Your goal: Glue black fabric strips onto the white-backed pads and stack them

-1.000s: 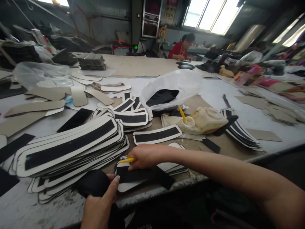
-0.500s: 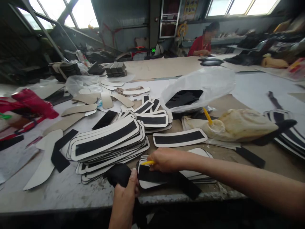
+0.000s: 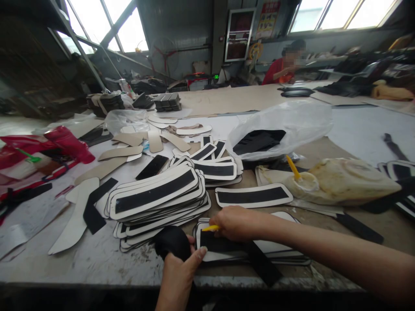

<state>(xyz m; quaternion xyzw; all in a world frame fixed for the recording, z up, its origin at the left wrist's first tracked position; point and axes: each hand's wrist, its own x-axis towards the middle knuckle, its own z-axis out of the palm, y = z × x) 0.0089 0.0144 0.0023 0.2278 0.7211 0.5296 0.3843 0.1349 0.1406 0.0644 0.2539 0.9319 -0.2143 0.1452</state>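
My right hand is closed on a thin yellow stick. It holds the stick low over the left part of the top panel in a short stack of white, dark-edged panels. A black strip lies along that panel, and a black piece hangs off its front side. My left hand is closed around a curled black strip, its thumb at the panel's left corner. Left of my hands stands a taller stack of white panels with black strips. One similar panel lies behind my right hand.
A stained, pale plastic container with another yellow stick lies at the right. Behind the stacks are a clear plastic bag and a black phone-like slab. A red bag sits left. Across the tables a person in red sits.
The whole view has shifted, so things appear farther right and lower. My left thumb has come onto the panel's corner. My right hand keeps the yellow stick over the panel.
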